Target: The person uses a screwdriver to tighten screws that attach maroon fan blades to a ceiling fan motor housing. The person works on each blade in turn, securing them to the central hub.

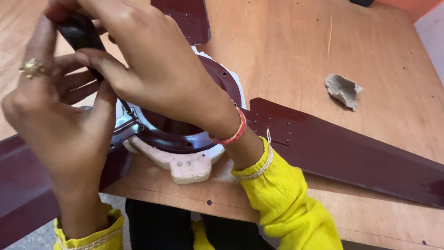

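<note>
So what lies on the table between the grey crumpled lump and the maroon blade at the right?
Nothing lies there. In the head view, the stretch between the grey lump and the maroon blade is bare wooden table, with only small holes in it.

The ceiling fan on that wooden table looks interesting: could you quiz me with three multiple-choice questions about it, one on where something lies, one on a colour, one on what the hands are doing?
1. Where does the crumpled grey scrap lie?
A. On the table, right of the fan motor
B. Inside the motor housing
C. In the left hand

2. What colour are the fan blades?
A. White
B. Dark maroon
C. Green

3. What is the state of the hands?
A. Both lie flat on the table
B. Both are closed on a black-handled tool
C. Both are lifting a blade

Answers: 1 A, it sits on bare wood beyond the motor. 2 B, all the blades are dark maroon. 3 B, the left hand and right hand wrap the black tool handle.
</note>
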